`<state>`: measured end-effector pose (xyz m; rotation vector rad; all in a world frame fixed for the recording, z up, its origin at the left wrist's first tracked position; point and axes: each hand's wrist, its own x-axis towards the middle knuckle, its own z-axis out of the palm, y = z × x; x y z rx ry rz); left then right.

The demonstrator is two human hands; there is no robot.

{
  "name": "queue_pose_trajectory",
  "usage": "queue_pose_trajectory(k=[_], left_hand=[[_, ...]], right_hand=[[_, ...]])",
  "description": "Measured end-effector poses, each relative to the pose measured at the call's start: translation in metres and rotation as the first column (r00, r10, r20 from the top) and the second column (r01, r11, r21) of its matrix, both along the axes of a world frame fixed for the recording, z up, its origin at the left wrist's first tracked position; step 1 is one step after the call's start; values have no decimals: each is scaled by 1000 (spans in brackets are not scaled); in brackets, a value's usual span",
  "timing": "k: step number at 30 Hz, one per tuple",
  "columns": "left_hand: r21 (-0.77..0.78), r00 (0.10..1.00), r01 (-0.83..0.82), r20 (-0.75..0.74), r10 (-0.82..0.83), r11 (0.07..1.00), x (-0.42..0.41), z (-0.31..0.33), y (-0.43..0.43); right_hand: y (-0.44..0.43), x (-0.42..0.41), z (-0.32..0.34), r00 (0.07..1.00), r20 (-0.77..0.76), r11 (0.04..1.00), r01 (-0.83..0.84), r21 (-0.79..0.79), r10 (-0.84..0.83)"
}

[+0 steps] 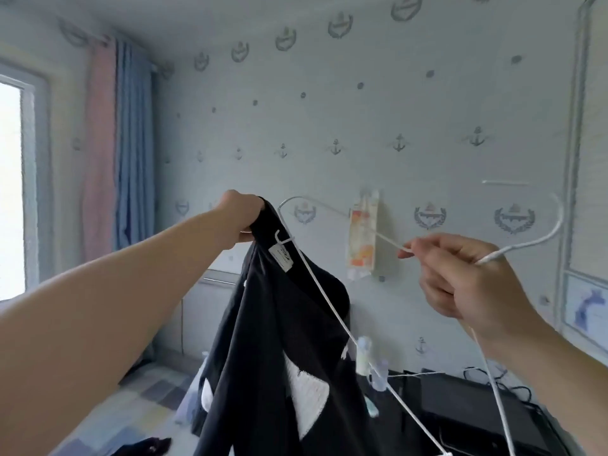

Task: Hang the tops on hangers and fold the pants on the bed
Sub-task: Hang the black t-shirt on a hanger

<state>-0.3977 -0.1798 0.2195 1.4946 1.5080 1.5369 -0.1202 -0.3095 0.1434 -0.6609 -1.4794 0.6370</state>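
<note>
Far left: window (10, 192), pink and blue curtains (125, 143). Low left, near: checked bed (141, 399) with a dark garment (148, 445) lying on it. Left of centre: left hand (241, 215) raised, fingers clenched on the neckline of the black top (279, 340); top held up in mid-air, body hanging down. Centre: white wire hanger (329, 301), one arm entering the neck opening beside the label. Right: right hand (467, 281), thumb and fingers pinched on the hanger wire below the hook.

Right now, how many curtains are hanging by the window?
2. A pink curtain hangs beside the window, and a blue curtain hangs just right of it. The window's left side is out of frame, so another may be hidden.
</note>
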Motion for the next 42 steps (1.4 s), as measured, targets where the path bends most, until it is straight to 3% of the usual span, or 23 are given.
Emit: queue_pose_trajectory(k=[7,11,13,22,31,39,42], left_hand=[[4,964,-89,-251,87,996,-114,-55,-43],[49,838,-117,-530,125,992,-188,-97,-70],[29,790,-134,-600,125,991,-221,-121,-81],[-103,790,-279,-590,167,955,-338,-237,-136],[-207,778,-289,-620,103,934,-362,-302,-180],[-344,825,-160,-562,-67,925,-361,-330,-194],[-272,701,-66,-697,-149,960,-370,-345,-198]], right_hand=[[8,-123,-73,991,130,999,-36,-12,38],[1,-191,-117,988,139,998,-60,-37,65],[-6,-223,-137,981,172,996,-79,-44,86],[-21,-362,-237,933,229,949,-227,-220,276],[-23,-454,-297,866,257,880,-337,-335,429],[-12,-482,-327,816,59,697,-452,-557,576],[-8,-473,-331,806,-22,653,-494,-574,591]])
